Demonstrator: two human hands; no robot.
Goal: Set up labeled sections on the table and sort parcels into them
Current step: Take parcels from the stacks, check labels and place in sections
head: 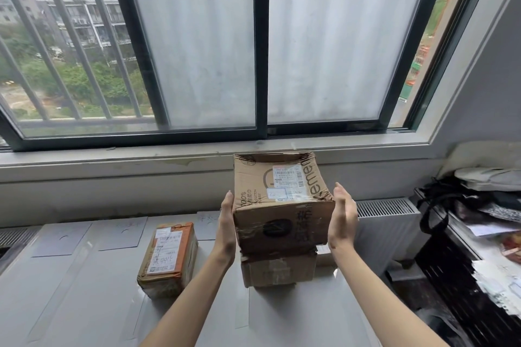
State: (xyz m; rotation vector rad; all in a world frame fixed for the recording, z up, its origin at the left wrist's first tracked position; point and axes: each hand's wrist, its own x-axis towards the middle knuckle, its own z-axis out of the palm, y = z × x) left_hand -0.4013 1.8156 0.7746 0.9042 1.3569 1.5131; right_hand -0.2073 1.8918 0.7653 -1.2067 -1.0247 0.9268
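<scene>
Both forearms bare — no sleeves; left hand [226, 229], right hand [342, 220].

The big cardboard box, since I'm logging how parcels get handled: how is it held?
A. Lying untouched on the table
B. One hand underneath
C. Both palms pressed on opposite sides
C: the left hand and right hand flank the big cardboard box, above a smaller box.
</scene>
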